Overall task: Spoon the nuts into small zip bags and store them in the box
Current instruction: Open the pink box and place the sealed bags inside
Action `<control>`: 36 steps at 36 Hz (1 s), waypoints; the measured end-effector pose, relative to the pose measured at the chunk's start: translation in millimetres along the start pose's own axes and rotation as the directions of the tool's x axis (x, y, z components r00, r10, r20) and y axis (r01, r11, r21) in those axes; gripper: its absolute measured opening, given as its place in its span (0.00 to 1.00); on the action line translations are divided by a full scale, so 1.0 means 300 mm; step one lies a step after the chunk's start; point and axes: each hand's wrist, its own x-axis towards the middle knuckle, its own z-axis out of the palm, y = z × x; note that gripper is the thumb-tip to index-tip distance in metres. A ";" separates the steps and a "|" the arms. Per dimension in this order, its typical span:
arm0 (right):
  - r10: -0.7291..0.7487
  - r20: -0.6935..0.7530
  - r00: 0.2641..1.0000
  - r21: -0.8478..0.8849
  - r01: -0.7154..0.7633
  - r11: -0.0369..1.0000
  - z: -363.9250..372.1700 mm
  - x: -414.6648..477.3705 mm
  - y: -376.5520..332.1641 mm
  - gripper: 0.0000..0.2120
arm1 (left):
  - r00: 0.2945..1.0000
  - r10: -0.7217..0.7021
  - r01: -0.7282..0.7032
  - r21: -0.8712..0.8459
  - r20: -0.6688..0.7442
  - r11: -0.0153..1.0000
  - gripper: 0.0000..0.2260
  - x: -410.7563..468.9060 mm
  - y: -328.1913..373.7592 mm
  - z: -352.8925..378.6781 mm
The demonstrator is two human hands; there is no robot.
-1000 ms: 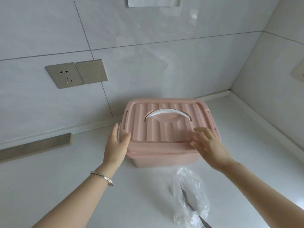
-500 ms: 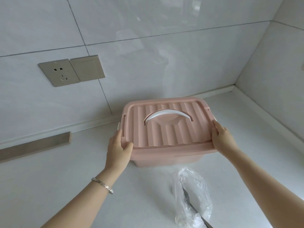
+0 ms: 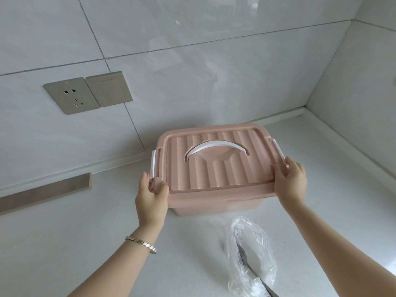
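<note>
Box [image 3: 216, 168], pink, lid on, standing on counter [image 3: 85, 243] near back edge, toward right corner. Left hand [image 3: 151, 198] curled round left end by white latch [image 3: 153, 166], right hand [image 3: 290, 181] clamped on right end. Clear bag [image 3: 257, 239] with dark utensil [image 3: 246, 261] just in front

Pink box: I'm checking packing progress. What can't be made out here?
Head view:
Contents of the pink box: hidden by its closed lid.
Dark utensil inside the clear bag: far end cut off by the bottom edge.
Side latches' state: left hand, right hand partly cover them.
</note>
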 end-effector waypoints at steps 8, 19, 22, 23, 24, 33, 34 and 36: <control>-0.070 0.018 0.997 -0.016 0.070 0.997 -0.023 -0.007 -0.009 0.19 | 0.998 0.070 -0.071 0.080 0.008 0.994 0.24 -0.001 0.002 0.002; 0.137 0.229 0.964 0.283 -0.200 0.938 -0.007 -0.285 -0.018 0.21 | 0.998 -0.058 0.058 0.042 0.010 0.997 0.22 -0.015 -0.005 0.037; 0.135 0.214 0.967 0.338 -0.203 0.919 0.009 -0.255 -0.038 0.24 | 0.998 -0.062 0.061 0.022 0.026 0.998 0.23 -0.011 0.000 0.040; 0.138 0.213 0.967 0.342 -0.207 0.917 0.013 -0.231 -0.044 0.23 | 0.998 -0.063 0.062 0.011 0.032 0.998 0.23 -0.009 0.007 0.042; 0.140 0.217 0.966 0.343 -0.210 0.915 0.018 -0.203 -0.049 0.21 | 0.997 -0.068 0.068 0.001 0.033 0.998 0.24 -0.003 0.014 0.047; 0.192 0.380 0.905 0.239 -0.296 0.925 0.091 0.059 -0.122 0.17 | 0.992 -0.124 0.121 -0.080 -0.038 0.989 0.20 0.097 0.076 0.117; 0.201 0.379 0.903 0.216 -0.297 0.930 0.103 0.078 -0.122 0.17 | 0.992 -0.121 0.118 -0.079 -0.033 0.990 0.20 0.103 0.082 0.120; 0.218 0.372 0.902 0.168 -0.296 0.940 0.113 0.093 -0.124 0.19 | 0.994 -0.110 0.109 -0.068 -0.025 0.992 0.18 0.118 0.091 0.123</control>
